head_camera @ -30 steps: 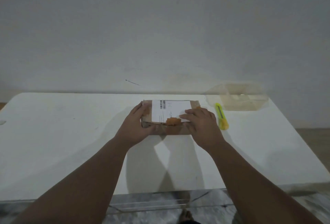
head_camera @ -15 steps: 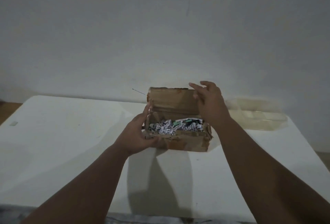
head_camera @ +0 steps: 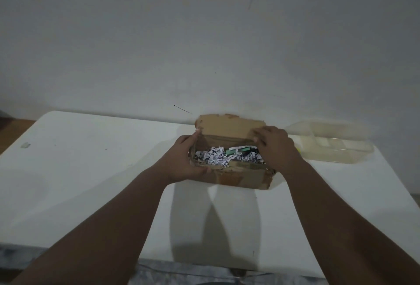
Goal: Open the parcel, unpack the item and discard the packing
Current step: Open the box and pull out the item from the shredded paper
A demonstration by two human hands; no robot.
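The parcel (head_camera: 241, 178) is sitting on the table (head_camera: 91, 171) near its far edge, its flap (head_camera: 227, 125) standing open at the back. The left hand (head_camera: 181, 162) is gripping the parcel's left end, thumb curling along the front wall, fingers running up the side. The right hand (head_camera: 276, 148) is lying over the right end, bent fingers touching the flap; whether they are pinching it cannot be told. Shredded paper (head_camera: 213, 158) and a green item (head_camera: 238, 150) are showing inside. A clear tray (head_camera: 329, 148) is lying just right.

Brown cardboard parcel (head_camera: 236, 174), white shredded paper (head_camera: 214, 158) with dark print, green item (head_camera: 237, 150), white table (head_camera: 91, 171)
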